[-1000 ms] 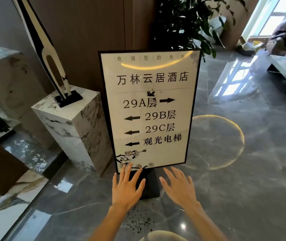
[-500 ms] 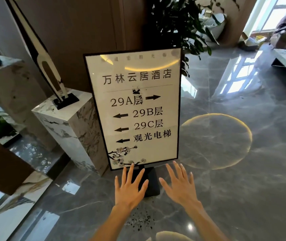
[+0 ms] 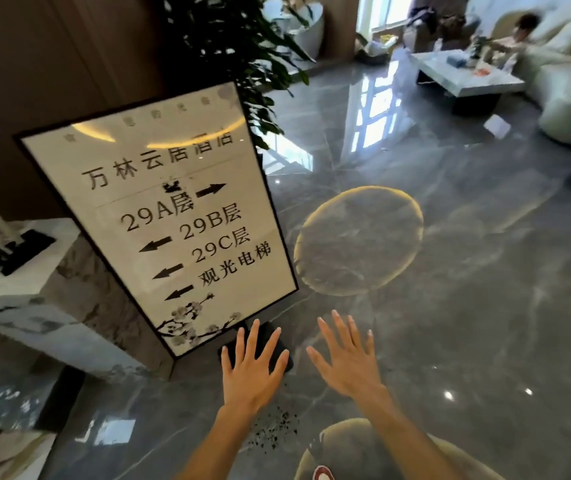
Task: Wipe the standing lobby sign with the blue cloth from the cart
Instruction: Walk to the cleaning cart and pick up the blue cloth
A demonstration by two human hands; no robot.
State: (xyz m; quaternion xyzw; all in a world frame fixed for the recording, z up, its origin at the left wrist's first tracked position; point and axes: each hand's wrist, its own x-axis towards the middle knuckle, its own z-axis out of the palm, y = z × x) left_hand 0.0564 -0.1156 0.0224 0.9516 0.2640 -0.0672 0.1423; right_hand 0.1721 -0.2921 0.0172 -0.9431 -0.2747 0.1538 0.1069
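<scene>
The standing lobby sign (image 3: 159, 216) is a white panel in a thin black frame, with black characters, arrows and a blossom branch at the bottom. It stands left of centre on a small black base (image 3: 282, 344). My left hand (image 3: 253, 368) hovers with spread fingers just below the sign's lower right corner, over the base. My right hand (image 3: 346, 355) is beside it, also spread and empty, above the floor. No blue cloth and no cart are in view.
A white marble pedestal (image 3: 34, 299) with a black-footed sculpture stands directly left of the sign. A leafy potted plant (image 3: 242, 46) rises behind it. The glossy grey floor (image 3: 450, 306) stretches right to a low table (image 3: 464, 77) and pale sofas, where a person sits.
The view has swung to the right, so the sign now sits further left and tilted, and the seating area has come into view. Both hands stay spread and empty below the sign.
</scene>
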